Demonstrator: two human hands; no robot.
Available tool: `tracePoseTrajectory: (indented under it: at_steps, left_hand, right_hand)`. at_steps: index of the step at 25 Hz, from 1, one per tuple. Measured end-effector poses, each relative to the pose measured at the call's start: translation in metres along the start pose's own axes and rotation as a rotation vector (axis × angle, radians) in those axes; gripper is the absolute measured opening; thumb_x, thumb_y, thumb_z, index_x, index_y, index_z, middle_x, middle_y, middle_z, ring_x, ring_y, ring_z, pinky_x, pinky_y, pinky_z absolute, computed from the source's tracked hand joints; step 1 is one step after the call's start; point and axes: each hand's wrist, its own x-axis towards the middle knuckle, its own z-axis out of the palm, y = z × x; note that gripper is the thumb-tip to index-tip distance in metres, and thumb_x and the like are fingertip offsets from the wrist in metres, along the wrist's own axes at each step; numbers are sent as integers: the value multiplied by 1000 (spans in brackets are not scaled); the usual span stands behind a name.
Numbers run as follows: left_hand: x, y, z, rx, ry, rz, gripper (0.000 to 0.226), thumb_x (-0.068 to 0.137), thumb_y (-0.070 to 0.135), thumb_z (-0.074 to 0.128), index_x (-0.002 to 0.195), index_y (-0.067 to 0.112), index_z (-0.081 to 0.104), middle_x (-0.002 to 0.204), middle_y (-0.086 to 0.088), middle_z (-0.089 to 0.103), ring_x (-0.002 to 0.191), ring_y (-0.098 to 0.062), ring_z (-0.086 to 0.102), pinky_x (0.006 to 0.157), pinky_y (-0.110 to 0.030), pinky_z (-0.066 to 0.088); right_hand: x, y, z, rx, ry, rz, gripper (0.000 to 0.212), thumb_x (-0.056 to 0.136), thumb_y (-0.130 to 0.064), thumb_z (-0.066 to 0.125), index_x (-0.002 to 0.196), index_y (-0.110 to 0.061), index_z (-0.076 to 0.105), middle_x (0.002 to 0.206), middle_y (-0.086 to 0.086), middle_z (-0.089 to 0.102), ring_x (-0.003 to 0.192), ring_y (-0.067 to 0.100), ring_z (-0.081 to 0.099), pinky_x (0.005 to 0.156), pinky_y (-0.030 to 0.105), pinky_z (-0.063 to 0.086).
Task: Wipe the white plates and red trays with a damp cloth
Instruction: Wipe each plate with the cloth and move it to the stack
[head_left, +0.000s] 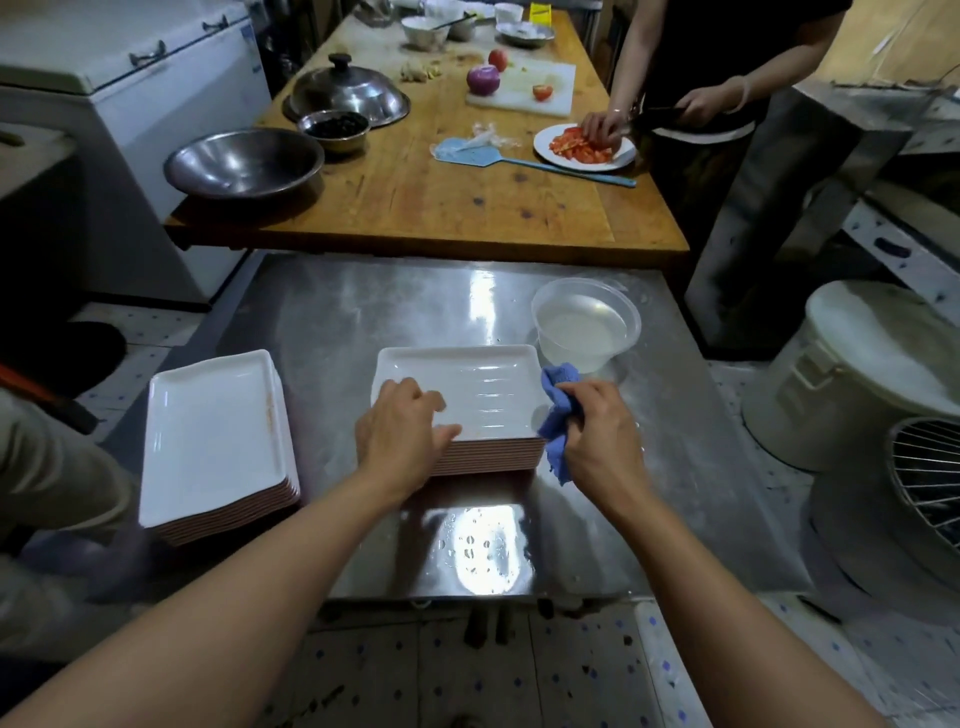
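Steel table (363, 312): two plate stacks (215, 447) (467, 384), water bowl (586, 325).

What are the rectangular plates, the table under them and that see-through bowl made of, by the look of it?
The plates look like glossy white melamine or glazed ceramic, with soft highlights and reddish edges in the stack; I can't tell which. The table looks like brushed stainless steel, grey with mirror-like glare. The bowl seems thin clear plastic, with liquid visible through its wall.
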Motion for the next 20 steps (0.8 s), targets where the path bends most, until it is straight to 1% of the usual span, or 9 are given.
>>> tracePoseTrajectory:
  at_steps: [2, 4, 6, 9, 11, 14, 16, 18, 20]
  left_hand:
    - [0, 16, 8, 53, -75, 132, 27, 84, 41, 64, 106, 25, 68, 105, 4, 58, 107, -17, 47, 64, -27, 33]
    - [3, 24, 15, 145, -85, 187, 18, 89, 29, 58, 100, 22, 70, 101, 3, 59, 102, -18, 49, 60, -26, 28]
    - [5, 24, 19, 179, -66, 203, 19, 89, 20, 52, 95, 19, 70, 95, 3, 59, 96, -19, 52, 57, -25, 22]
    - [6, 20, 14, 83, -59, 220, 13, 87, 24, 60, 92, 22, 72, 92, 5, 61, 93, -18, 57, 58, -24, 25]
    - [5, 21, 3, 19, -16, 263, 10, 84, 26, 66, 87, 18, 72, 87, 3, 61, 88, -20, 59, 57, -25, 28]
    - [3, 25, -9, -74, 117, 345, 8, 80, 16, 69, 80, 10, 64, 81, -4, 60, 79, -27, 58, 53, -28, 30]
    - [7, 30, -16, -91, 171, 351, 7, 85, 16, 62, 85, 9, 59, 81, -8, 62, 76, -32, 58, 57, -31, 29]
    - [15, 33, -25, -82, 192, 338, 11, 91, 21, 54, 91, 10, 56, 77, -10, 64, 72, -35, 58, 59, -32, 29]
    - [22, 35, -36, -114, 221, 315, 13, 93, 24, 52, 94, 12, 55, 75, -10, 65, 69, -37, 59, 58, -33, 32]
  right_hand:
    - [0, 2, -4, 47, 15, 45, 27, 83, 0, 46, 89, -15, 69, 103, 1, 57, 74, -7, 49, 69, 2, 36]
    - [-2, 5, -5, 78, 19, 85, 28, 81, 4, 45, 85, -11, 69, 100, 3, 58, 74, -11, 50, 68, -1, 35]
    - [-5, 7, -6, 114, 24, 97, 28, 83, 5, 44, 80, -9, 68, 96, 6, 60, 76, -16, 51, 66, -2, 35]
    - [-11, 9, -7, 146, 27, 143, 26, 88, -2, 44, 78, -12, 66, 93, 6, 61, 75, -10, 54, 65, 0, 37]
    - [-11, 8, -7, 135, 71, 172, 27, 84, 2, 45, 81, -14, 67, 95, 4, 58, 77, -6, 53, 68, -1, 34]
    - [-9, 3, -8, 150, 127, 195, 30, 81, 7, 47, 88, -14, 68, 94, -2, 51, 85, 9, 49, 70, 4, 29]
    - [-10, -1, -8, 158, 136, 202, 32, 81, 8, 47, 91, -14, 68, 94, -4, 49, 86, 9, 48, 71, 5, 28]
    - [-11, -7, -9, 169, 147, 194, 32, 83, 7, 46, 98, -12, 67, 98, -3, 50, 88, 9, 49, 71, 1, 30]
    - [-10, -15, -13, 180, 183, 184, 32, 86, 5, 46, 105, -12, 65, 102, -2, 50, 89, 8, 50, 72, 1, 33]
